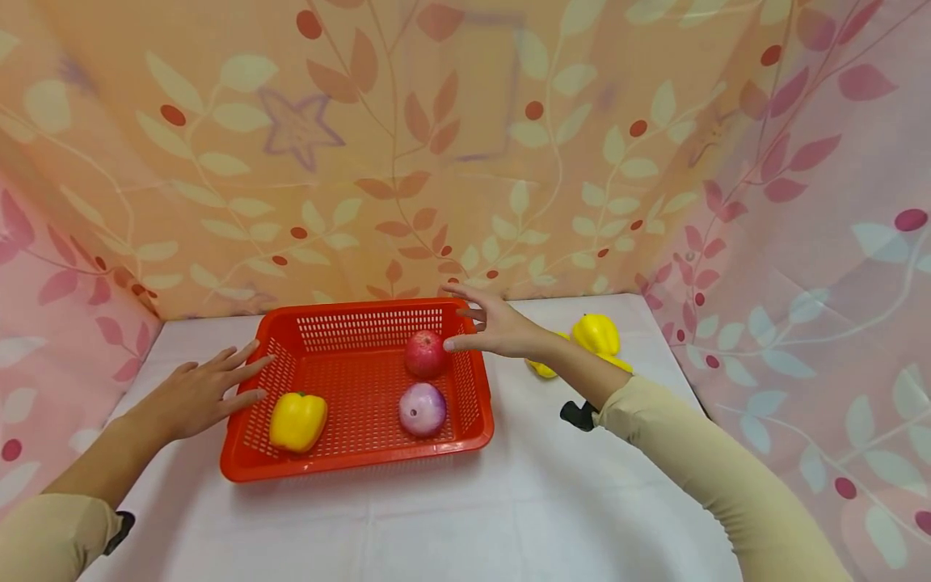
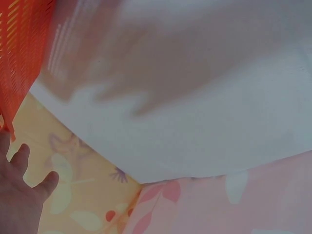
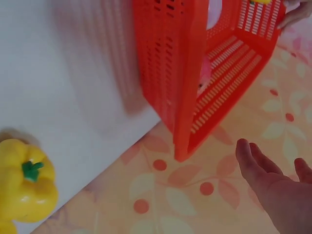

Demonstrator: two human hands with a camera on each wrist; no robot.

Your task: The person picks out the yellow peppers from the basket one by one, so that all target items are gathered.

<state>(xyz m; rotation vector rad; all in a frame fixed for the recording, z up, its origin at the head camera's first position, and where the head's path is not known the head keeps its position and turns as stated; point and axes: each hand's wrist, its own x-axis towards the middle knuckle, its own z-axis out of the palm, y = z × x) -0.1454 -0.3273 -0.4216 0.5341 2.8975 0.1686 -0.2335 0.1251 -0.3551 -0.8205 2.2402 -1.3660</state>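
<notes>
A red plastic basket (image 1: 356, 466) with slotted walls stands on the white cloth. Inside it, a yellow bell pepper (image 1: 298, 422) lies at the front left. On the right side are a pomegranate (image 1: 425, 354) and, nearer the front, a round purple-and-white vegetable (image 1: 422, 410). My left hand (image 1: 200, 394) is at the basket's left rim, its fingers extended and spread over the edge. Above the back right corner hovers my right hand (image 1: 498, 323), fingers apart and nothing in its grasp. In the right wrist view, this hand (image 3: 278, 190) shows beyond the rim.
Several yellow bell peppers (image 1: 596, 333) lie on the cloth right of the basket, partly hidden behind the right forearm. A floral curtain (image 1: 465, 162) closes off the back and both sides. White tablecloth (image 1: 436, 525) extends in front of the basket.
</notes>
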